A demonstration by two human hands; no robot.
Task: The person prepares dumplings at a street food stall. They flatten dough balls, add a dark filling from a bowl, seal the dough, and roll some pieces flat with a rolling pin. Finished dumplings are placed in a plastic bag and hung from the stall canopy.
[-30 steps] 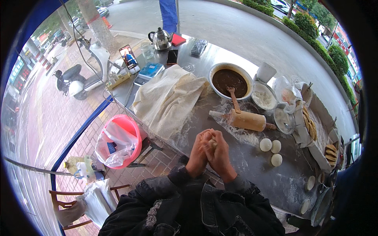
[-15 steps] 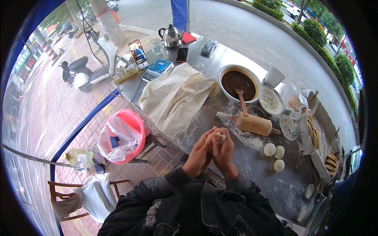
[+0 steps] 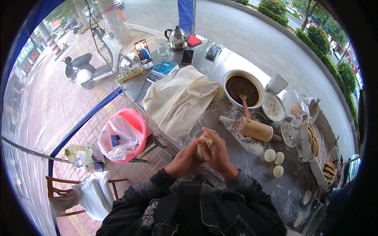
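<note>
A lump of pale dough (image 3: 203,148) is cupped between my two hands, above the near edge of the metal table (image 3: 232,173). My left hand (image 3: 185,160) closes on it from the left, its fingers partly hidden behind the dough. From the right, my right hand (image 3: 219,155) wraps round it, fingers bent over the top. Three round dough balls (image 3: 278,158) lie on the table to the right of my hands. Beyond them is a thick wooden rolling pin (image 3: 256,130) on floury metal.
A basin of dark brown paste (image 3: 227,89) has a wooden-handled tool in it. A cream cloth (image 3: 177,98) covers the table's left. Farther back stand a kettle (image 3: 178,38) and a phone (image 3: 143,52). Baked flatbreads (image 3: 330,171) sit at right; a pink bucket (image 3: 141,122) stands left.
My hands have shifted slightly left and turned apart a little, so more of the dough shows between them. The whole view has tilted slightly; the dough balls lie as before.
</note>
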